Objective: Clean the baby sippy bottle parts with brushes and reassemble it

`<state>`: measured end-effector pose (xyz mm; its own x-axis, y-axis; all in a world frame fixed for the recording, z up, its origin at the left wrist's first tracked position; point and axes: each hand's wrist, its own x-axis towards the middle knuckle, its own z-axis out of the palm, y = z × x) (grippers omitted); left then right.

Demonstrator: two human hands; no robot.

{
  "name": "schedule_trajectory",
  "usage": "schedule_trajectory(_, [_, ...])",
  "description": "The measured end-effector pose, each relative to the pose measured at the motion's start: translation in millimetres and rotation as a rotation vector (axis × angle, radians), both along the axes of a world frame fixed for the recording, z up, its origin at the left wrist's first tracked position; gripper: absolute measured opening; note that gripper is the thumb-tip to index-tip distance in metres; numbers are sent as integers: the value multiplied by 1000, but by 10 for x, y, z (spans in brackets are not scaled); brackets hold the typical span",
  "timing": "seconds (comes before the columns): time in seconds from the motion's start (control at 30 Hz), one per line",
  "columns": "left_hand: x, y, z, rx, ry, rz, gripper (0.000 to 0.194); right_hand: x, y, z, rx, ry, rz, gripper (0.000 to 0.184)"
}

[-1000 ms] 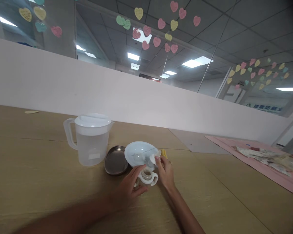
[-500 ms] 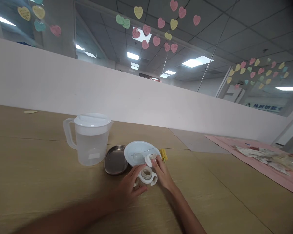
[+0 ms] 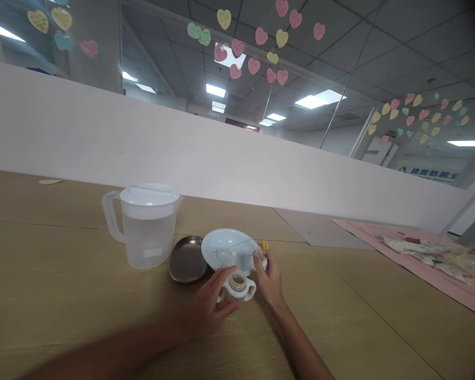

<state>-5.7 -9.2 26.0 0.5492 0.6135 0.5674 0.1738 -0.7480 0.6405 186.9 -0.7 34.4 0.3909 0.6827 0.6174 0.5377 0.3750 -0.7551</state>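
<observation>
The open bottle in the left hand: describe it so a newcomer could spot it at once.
On the brown table, find the big translucent pitcher, then move right past the dark metal tray to the pale bowl. At the bowl's near edge, the left hand holds the open bottle. Its uncapped round neck and white curved handle set it apart from both shallow dishes.

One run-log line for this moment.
left hand: holding open bottle | right hand: holding white cap | bowl: beyond bottle | tray: beside bowl | pitcher: lidded
</observation>
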Motion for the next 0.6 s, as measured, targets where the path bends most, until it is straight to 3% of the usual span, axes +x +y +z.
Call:
schedule_trajectory(0.13, [11,7,-14,-15,5,3,56,5,28,-22,-26,21,59,35])
schedule_trajectory(0.6, [10,22,-23,-5,2,-4,57,44,8,44,44,122,21,37])
